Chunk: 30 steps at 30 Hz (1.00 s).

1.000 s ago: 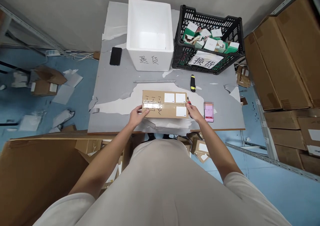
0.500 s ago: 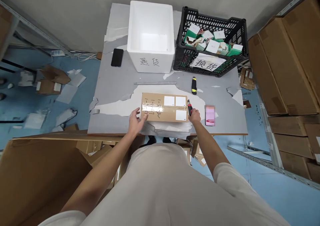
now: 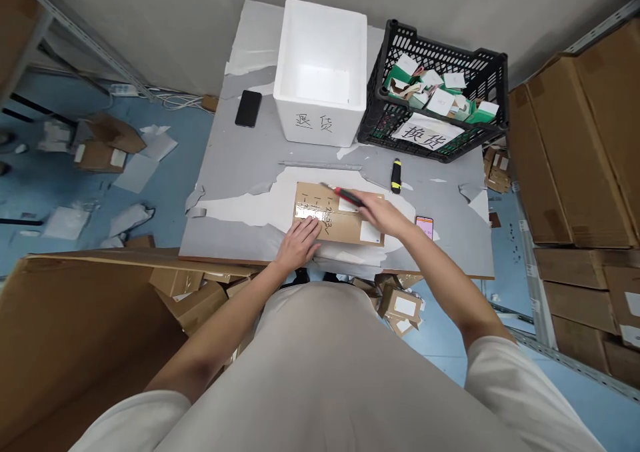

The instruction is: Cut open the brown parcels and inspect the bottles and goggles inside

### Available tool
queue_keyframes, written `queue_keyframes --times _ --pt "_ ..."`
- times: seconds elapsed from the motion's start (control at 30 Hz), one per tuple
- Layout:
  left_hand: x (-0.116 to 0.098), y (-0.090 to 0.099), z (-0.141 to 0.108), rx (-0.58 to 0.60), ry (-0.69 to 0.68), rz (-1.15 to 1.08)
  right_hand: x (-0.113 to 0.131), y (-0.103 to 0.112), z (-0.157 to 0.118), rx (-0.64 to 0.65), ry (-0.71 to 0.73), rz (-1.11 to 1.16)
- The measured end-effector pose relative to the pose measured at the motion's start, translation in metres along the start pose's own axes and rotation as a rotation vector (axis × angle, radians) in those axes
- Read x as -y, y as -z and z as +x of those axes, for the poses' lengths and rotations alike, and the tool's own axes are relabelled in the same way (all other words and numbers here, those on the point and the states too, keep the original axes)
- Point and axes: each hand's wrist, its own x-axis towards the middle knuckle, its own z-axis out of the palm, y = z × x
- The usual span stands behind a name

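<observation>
A taped cardboard box [image 3: 343, 231] with handwriting and white labels lies on the table in front of me. My left hand [image 3: 301, 240] rests on its near left part, palm down and fingers stretched out. In my right hand [image 3: 383, 213] is a red and black utility knife [image 3: 349, 197], held over the far side of the box. Its tip points left, towards the far left part of the box. Whether the blade touches the cardboard I cannot tell. My right hand covers part of the labels.
Behind the box stand a white foam bin [image 3: 320, 122] and a black crate [image 3: 383, 115] of small green and white boxes. A black and yellow cutter [image 3: 396, 176], a dark phone [image 3: 249, 109] and a lit phone [image 3: 425, 226] lie on the table. A large carton [image 3: 90, 345] stands left.
My left hand has moved from the box's left edge onto its top. My right hand has brought the knife from the right end to above the box, pointing left.
</observation>
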Motion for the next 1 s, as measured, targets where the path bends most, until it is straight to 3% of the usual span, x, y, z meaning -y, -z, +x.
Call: queue_keyframes --times 0.1,0.2,1.0 --pt "0.002 -0.004 0.001 -0.006 -0.013 0.046 0.035 -0.011 0.031 0.247 0.122 -0.140" --pt "0.003 -0.005 0.002 -0.017 -0.016 0.056 0.046 -0.022 0.047 0.359 0.150 -0.284" --pt "0.007 -0.013 0.001 -0.095 -0.017 0.059 0.063 0.002 0.053 0.519 0.129 -0.586"
